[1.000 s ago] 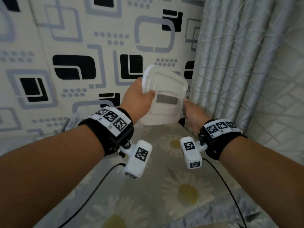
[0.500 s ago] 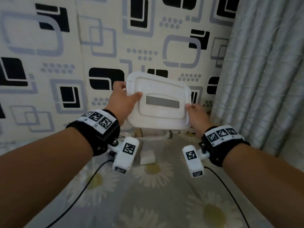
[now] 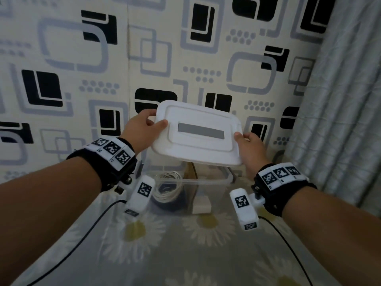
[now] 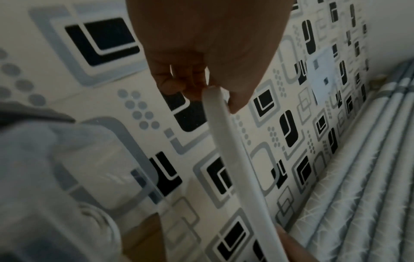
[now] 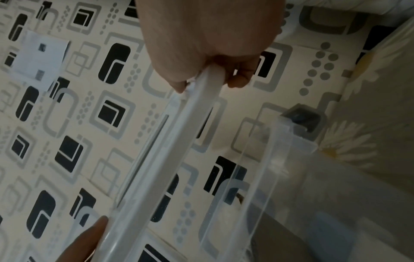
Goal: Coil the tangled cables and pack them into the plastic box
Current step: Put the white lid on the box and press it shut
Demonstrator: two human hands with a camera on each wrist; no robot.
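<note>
A white plastic lid (image 3: 198, 134) with a grey bar on top hovers above the clear plastic box (image 3: 218, 183), tilted toward me. My left hand (image 3: 144, 129) grips the lid's left edge, thumb on top; my right hand (image 3: 248, 144) grips its right edge. Both wrist views show the lid edge-on (image 4: 233, 159) (image 5: 170, 145) pinched between thumb and fingers. Inside the box lie a coiled white cable (image 3: 168, 185), a dark coil under it and a white adapter block (image 3: 202, 205). The box rim (image 5: 264, 159) shows below the lid in the right wrist view.
The box stands on a daisy-print bed sheet (image 3: 185, 244) against a patterned wall (image 3: 144, 58). A grey curtain (image 3: 340, 120) hangs at the right. Thin black wires (image 3: 82, 240) run from the wrist cameras over the sheet.
The lid has turned from near upright at the curtain side to flatter and come left, over the open box. Both hands kept hold of it.
</note>
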